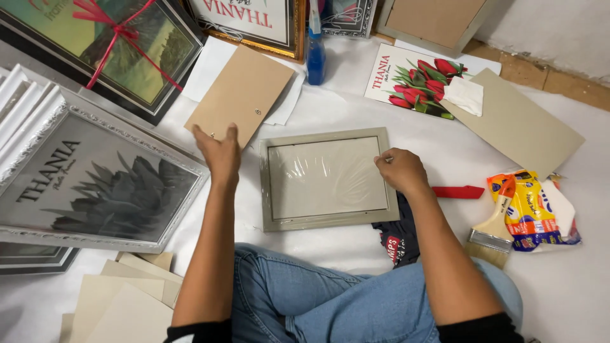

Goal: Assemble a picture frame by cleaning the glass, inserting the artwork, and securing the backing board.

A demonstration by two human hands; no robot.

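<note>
Her left hand (pixel 219 152) lies spread on the brown backing board (pixel 241 95), while the right hand (pixel 401 171), fingertips hidden, curls on the grey frame (pixel 327 178), any grip unclear.

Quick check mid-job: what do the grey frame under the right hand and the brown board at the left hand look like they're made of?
Grey frame: looks like painted wood or moulded plastic, matt; its pane wears crinkled, glossy clear film. Brown board: seems pressed fibreboard or hardboard, flat, dull tan, with small metal fittings. The left hand touches its lower edge; the right hand rests on the frame's right rail.
</note>
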